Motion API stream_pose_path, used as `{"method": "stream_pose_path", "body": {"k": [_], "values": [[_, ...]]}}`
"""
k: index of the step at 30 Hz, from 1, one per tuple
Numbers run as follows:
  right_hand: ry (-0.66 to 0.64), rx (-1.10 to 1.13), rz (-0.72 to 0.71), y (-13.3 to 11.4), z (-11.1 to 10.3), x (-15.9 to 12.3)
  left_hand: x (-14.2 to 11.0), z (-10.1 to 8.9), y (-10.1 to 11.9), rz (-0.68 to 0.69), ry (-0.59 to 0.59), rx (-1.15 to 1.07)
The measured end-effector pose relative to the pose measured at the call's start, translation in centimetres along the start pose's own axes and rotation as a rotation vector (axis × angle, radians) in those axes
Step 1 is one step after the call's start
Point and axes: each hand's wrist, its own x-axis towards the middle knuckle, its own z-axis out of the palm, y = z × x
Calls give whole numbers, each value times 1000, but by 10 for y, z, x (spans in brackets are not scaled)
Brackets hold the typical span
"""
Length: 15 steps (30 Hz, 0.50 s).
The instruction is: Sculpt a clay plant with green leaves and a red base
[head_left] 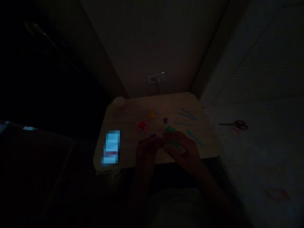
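The light is dim. Near the front edge of the small wooden table, my left hand is closed around a dark reddish-purple lump, its exact shape lost in the dark. My right hand reaches in from the right, thumb and fingers apart, fingertips close to the lump; whether they touch it I cannot tell. Partly behind those fingers lies a green clover-like piece. Beyond the hands are a red piece with pink prongs, an orange-yellow piece and a small purple piece.
A lit phone lies at the table's left, with a pale cup at the back-left corner. Thin blue sticks and a teal knife-like tool lie to the right. Scissors rest on the pale surface beyond.
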Motion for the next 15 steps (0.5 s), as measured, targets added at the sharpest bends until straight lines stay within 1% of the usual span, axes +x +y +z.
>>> {"method": "stream_pose_path", "body": {"k": [5,9,11,15], "values": [[-19,37,-13,-1,2,0,0,0,0,-6,11,119],[-25,75,4,-2,3,-1,0,0,3,-16,13,191],[-20,107,21,-3,3,-1,0,0,4,8,-1,186],[14,147,56,-6,2,2,0,2,2,91,-1,97]]}}
